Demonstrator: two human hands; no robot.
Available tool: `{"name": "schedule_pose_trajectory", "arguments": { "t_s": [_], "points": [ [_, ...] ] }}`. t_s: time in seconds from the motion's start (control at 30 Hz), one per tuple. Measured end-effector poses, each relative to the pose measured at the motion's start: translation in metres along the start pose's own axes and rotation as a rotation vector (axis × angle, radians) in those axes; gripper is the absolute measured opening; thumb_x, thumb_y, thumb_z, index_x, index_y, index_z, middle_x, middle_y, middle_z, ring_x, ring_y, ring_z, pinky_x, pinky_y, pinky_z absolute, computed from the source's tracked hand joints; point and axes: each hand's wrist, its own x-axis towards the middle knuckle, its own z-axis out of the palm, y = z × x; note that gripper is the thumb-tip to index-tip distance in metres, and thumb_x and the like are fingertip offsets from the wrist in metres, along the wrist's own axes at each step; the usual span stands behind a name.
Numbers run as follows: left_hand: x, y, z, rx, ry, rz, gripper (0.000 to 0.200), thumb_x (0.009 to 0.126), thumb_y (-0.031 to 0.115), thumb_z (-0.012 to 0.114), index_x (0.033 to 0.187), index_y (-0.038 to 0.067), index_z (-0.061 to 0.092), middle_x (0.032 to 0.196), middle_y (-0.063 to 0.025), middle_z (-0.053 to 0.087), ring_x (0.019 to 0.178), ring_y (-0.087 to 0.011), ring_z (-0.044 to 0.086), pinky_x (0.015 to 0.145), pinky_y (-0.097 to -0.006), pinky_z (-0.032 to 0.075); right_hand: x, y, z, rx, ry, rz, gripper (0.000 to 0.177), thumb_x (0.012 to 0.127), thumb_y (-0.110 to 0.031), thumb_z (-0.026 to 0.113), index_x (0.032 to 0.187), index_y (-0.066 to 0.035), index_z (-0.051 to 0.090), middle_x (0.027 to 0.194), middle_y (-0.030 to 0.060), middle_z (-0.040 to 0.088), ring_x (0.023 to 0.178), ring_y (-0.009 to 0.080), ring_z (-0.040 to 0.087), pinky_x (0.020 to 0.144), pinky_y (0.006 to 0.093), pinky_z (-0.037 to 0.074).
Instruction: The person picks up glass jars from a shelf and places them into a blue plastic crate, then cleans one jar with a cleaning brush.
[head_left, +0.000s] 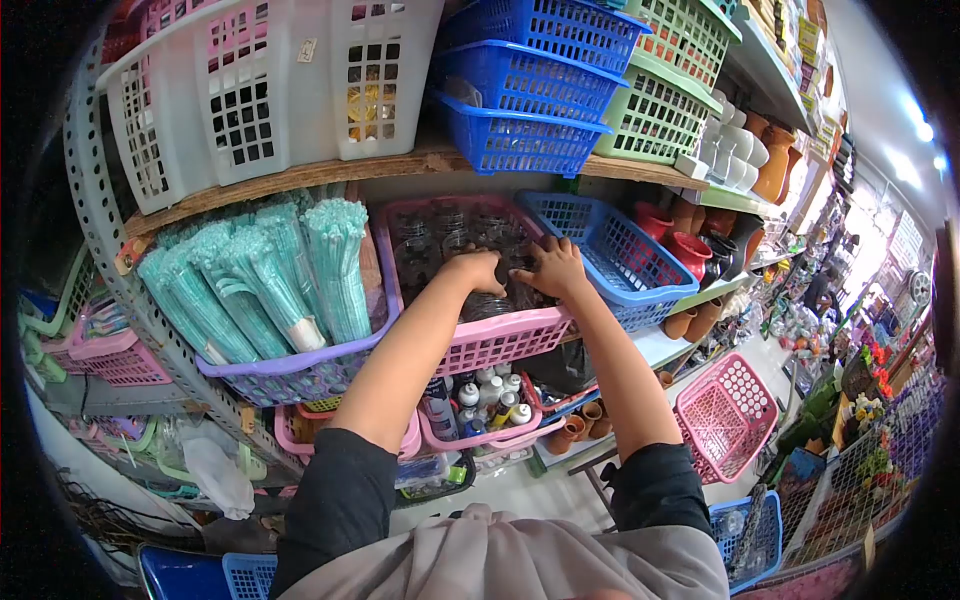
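Both my hands reach into a pink basket point(500, 345) on the middle shelf, which holds several clear glass jars point(430, 245). My left hand point(478, 268) is curled over a jar near the basket's middle. My right hand point(553, 266) rests with spread fingers on jars at the basket's right side. Whether either hand actually grips a jar is hidden by the fingers and the basket wall.
A purple basket of teal brooms point(270, 280) sits left of the pink one, a blue basket point(610, 250) right of it. White, blue and green baskets are stacked on the wooden shelf point(400, 165) above. Bottles point(490, 395) fill lower bins; a pink basket point(725, 415) stands on the aisle floor.
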Motion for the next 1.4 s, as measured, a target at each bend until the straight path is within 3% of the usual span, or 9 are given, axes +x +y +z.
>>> {"name": "schedule_pose_trajectory", "arguments": {
  "t_s": [0.2, 0.27, 0.5, 0.57, 0.67, 0.77, 1.1, 1.17, 1.4],
  "points": [
    [0.009, -0.008, 0.007, -0.056, 0.085, 0.088, 0.107, 0.065, 0.049, 0.079, 0.145, 0.0, 0.028, 0.142, -0.0261, 0.04, 0.134, -0.0392, 0.036, 0.11, -0.0413, 0.034, 0.0, -0.003, -0.004, 0.054, 0.012, 0.041, 0.081, 0.074, -0.074, 0.054, 0.122, -0.01, 0.062, 0.128, 0.0212, 0.053, 0.123, 0.0375, 0.044, 0.103, 0.0456, 0.032],
    [0.008, -0.007, 0.007, -0.051, 0.143, 0.099, 0.108, 0.064, 0.05, 0.079, 0.145, -0.001, 0.028, 0.141, -0.0275, 0.041, 0.133, -0.0389, 0.038, 0.109, -0.0414, 0.035, 0.001, -0.005, 0.0, 0.12, 0.173, 0.095, 0.064, 0.077, -0.065, 0.06, 0.116, -0.015, 0.065, 0.119, 0.0161, 0.057, 0.115, 0.0356, 0.049, 0.1, 0.0451, 0.036],
    [0.012, -0.006, 0.007, -0.141, 0.091, 0.177, 0.105, 0.067, 0.053, 0.074, 0.146, 0.002, 0.028, 0.141, -0.0254, 0.042, 0.134, -0.042, 0.035, 0.112, -0.0433, 0.029, 0.002, -0.005, -0.008, 0.157, 0.232, 0.04, 0.041, 0.083, -0.048, 0.062, 0.091, -0.009, 0.073, 0.109, 0.0144, 0.062, 0.101, 0.0347, 0.057, 0.087, 0.047, 0.044],
    [0.008, -0.002, 0.005, -0.074, 0.088, 0.194, 0.103, 0.07, 0.055, 0.072, 0.147, 0.003, 0.028, 0.139, -0.028, 0.043, 0.132, -0.0423, 0.037, 0.11, -0.0419, 0.032, 0.003, -0.005, -0.011, 0.348, 0.447, 0.074, 0.036, 0.083, -0.042, 0.062, 0.082, -0.008, 0.072, 0.093, 0.016, 0.066, 0.094, 0.0348, 0.06, 0.081, 0.0481, 0.046],
    [0.003, 0.003, 0.002, -0.113, 0.055, 0.139, 0.09, 0.072, 0.048, 0.071, 0.145, 0.008, 0.036, 0.143, -0.0235, 0.041, 0.134, -0.0426, 0.035, 0.114, -0.0446, 0.025, -0.001, 0.0, -0.011, 0.024, 0.181, 0.049, 0.031, 0.082, -0.037, 0.061, 0.077, -0.008, 0.072, 0.079, 0.0158, 0.067, 0.089, 0.0353, 0.061, 0.075, 0.0488, 0.047],
    [0.011, -0.001, 0.009, -0.1, 0.08, 0.118, 0.088, 0.073, 0.048, 0.07, 0.146, 0.013, 0.035, 0.143, -0.0216, 0.041, 0.135, -0.0431, 0.032, 0.113, -0.046, 0.026, -0.002, -0.002, -0.013, -0.029, 0.234, 0.022, 0.03, 0.082, -0.037, 0.061, 0.075, -0.009, 0.072, 0.072, 0.0151, 0.067, 0.087, 0.0352, 0.061, 0.074, 0.048, 0.047],
    [0.016, 0.0, 0.014, -0.064, 0.071, 0.11, 0.087, 0.075, 0.046, 0.068, 0.147, 0.012, 0.032, 0.149, -0.0147, 0.036, 0.139, -0.0416, 0.024, 0.112, -0.0563, 0.024, -0.005, -0.003, -0.013, -0.035, 0.234, 0.055, 0.025, 0.077, -0.033, 0.068, 0.086, -0.009, 0.071, 0.085, 0.0126, 0.068, 0.091, 0.0343, 0.061, 0.078, 0.0476, 0.045],
    [0.013, 0.003, 0.01, -0.051, 0.054, 0.1, 0.088, 0.075, 0.046, 0.068, 0.148, 0.011, 0.031, 0.151, -0.0141, 0.032, 0.139, -0.0412, 0.024, 0.112, -0.0556, 0.024, -0.004, -0.004, -0.014, 0.201, 0.457, 0.087, 0.024, 0.079, -0.03, 0.067, 0.087, -0.007, 0.069, 0.088, 0.0129, 0.065, 0.09, 0.0347, 0.06, 0.077, 0.0464, 0.047],
    [-0.057, 0.069, -0.026, -0.121, 0.78, 0.372, 0.059, 0.082, 0.03, 0.067, 0.135, 0.011, 0.048, 0.143, -0.0123, 0.041, 0.133, -0.0348, 0.036, 0.112, -0.0501, 0.024, -0.073, 0.011, -0.071, 0.543, 0.715, -0.047, 0.012, 0.08, -0.012, 0.063, 0.086, -0.002, 0.06, 0.086, 0.0149, 0.057, 0.083, 0.0355, 0.056, 0.072, 0.044, 0.045]
  ]
}}
